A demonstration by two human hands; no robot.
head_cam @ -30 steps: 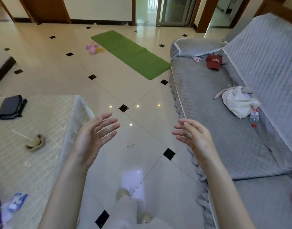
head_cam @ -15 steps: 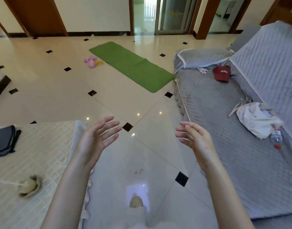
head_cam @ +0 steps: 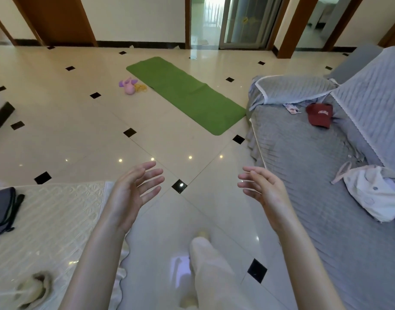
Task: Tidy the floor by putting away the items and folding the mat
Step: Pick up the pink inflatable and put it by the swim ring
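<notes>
Ahead, both hands (head_cam: 133,193) (head_cam: 265,193) spread, empty; toys (head_cam: 130,87) beside mat (head_cam: 187,95) blurry.

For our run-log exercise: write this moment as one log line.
stage: approach | left hand: open, empty | right hand: open, empty | mat: flat on floor, unfolded | toys: beside mat

My one camera sits on my head, looking forward and down across the tiled floor (head_cam: 57,135). My left hand (head_cam: 129,193) and right hand (head_cam: 265,193) hang close below it; the green mat (head_cam: 187,95) lies far beyond my fingertips.
</notes>
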